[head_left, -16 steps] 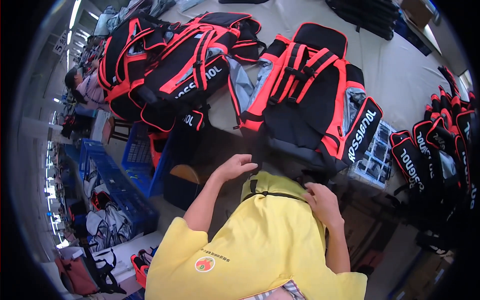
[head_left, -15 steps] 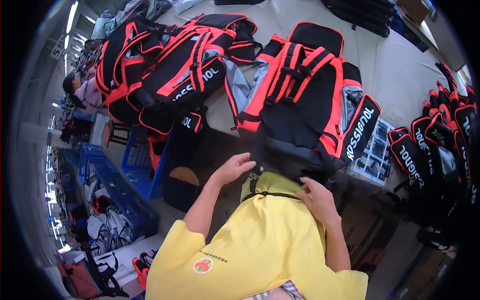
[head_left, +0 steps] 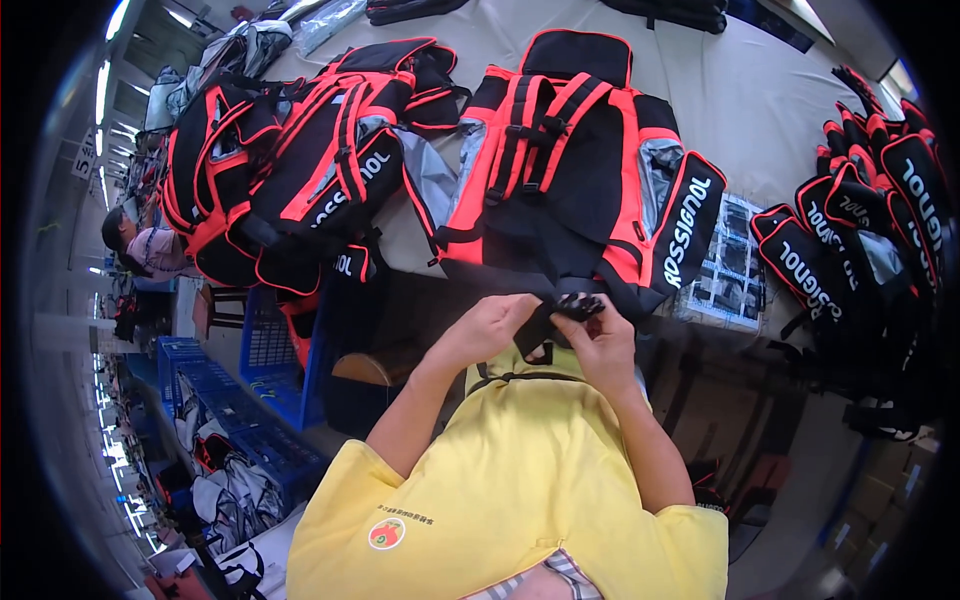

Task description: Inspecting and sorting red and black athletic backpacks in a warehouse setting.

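Note:
A black backpack (head_left: 585,190) with bright red-orange trim lies on the table in front of me, its shoulder straps facing up. At its near edge, my left hand (head_left: 500,325) is closed round a black webbing strap (head_left: 540,322). Close beside it, my right hand (head_left: 605,345) pinches a small shiny black piece (head_left: 577,303), which looks like a plastic buckle; its exact shape is hard to make out. Both hands are just above my yellow apron (head_left: 530,440). The fingertips of the left hand are partly hidden.
More backpacks (head_left: 300,170) are heaped on the table (head_left: 750,110) to the left. Several black pouches (head_left: 860,220) are bunched on the right, near a clear-wrapped bundle (head_left: 725,265). Blue crates (head_left: 215,400) stand at lower left. A person (head_left: 150,245) sits farther off.
Both hands have come up and together at the backpack's near edge; they were apart with fingers loose. Now they grip the strap and the small black piece. The view has shifted slightly right.

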The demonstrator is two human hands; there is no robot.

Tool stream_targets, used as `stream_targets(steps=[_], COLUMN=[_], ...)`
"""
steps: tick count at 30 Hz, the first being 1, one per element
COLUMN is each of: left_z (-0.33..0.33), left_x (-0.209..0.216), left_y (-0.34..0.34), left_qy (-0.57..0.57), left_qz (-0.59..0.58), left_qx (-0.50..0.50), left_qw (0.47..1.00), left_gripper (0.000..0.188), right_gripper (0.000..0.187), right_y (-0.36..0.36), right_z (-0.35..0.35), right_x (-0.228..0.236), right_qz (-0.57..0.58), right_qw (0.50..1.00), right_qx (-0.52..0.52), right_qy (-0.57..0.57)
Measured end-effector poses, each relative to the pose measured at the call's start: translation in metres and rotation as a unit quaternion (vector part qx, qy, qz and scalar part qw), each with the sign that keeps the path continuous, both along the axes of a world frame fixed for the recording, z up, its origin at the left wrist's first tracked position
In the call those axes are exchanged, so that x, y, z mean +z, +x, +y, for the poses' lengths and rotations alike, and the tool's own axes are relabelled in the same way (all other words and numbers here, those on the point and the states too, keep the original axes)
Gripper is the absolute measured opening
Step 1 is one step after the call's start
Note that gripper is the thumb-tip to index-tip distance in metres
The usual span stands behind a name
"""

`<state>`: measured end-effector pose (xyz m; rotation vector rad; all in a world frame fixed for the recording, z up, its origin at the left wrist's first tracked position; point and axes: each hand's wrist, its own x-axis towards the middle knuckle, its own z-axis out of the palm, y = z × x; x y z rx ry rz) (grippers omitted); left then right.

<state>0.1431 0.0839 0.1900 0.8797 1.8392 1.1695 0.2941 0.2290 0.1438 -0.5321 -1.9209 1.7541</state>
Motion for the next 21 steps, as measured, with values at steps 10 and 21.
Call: stream_targets(steps=[10, 21], left_z=[-0.096, -0.039], left_x=[-0.036, -0.044], left_y=[-0.061, -0.113], left_qy=[-0.035, 0.019], left_qz=[-0.291, 0.029], left_qx=[0.052, 0.364], left_qw=[0.955, 0.931], left_gripper=[0.014, 0.017], right_gripper=[0.023, 0.020], right_y=[0.001, 0.036], right_z=[0.045, 0.115], right_x=[-0.024, -0.019], right_qz=[0.015, 0.044], right_qw=[0.917, 0.909], right_qx=[-0.191, -0.245], right_qy=[-0.350, -0.334])
